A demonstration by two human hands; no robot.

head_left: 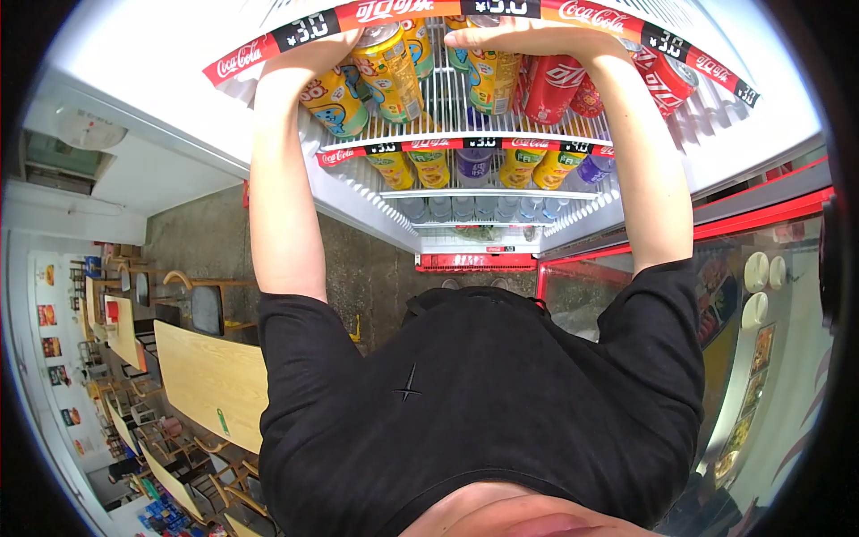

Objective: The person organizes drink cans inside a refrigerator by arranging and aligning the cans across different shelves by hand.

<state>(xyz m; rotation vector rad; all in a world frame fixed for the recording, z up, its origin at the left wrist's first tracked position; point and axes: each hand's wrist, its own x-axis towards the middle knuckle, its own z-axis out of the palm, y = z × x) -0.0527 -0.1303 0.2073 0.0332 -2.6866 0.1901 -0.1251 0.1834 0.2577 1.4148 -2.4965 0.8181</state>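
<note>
My left hand [333, 52] reaches in under the upper price strip, beside a yellow can [390, 76] with cartoon print. Its fingers are hidden by the strip and the can, so its grip does not show. My right hand [528, 38] lies across the upper part of another yellow can [492, 82], closed about it, the thumb along the near side and the other fingers hidden. Below that wrist stands a red Coca-Cola can [552, 88]. Another yellow can [334, 103] leans beneath my left wrist. These cans are on a white wire shelf [443, 121].
The upper price strip [403, 13] crosses just above both hands. A lower shelf holds yellow bottles [522, 168] and purple ones, with clear bottles [463, 208] farther down. The red-framed glass door [591, 282] stands at right. Wooden tables [201, 371] and chairs are at left.
</note>
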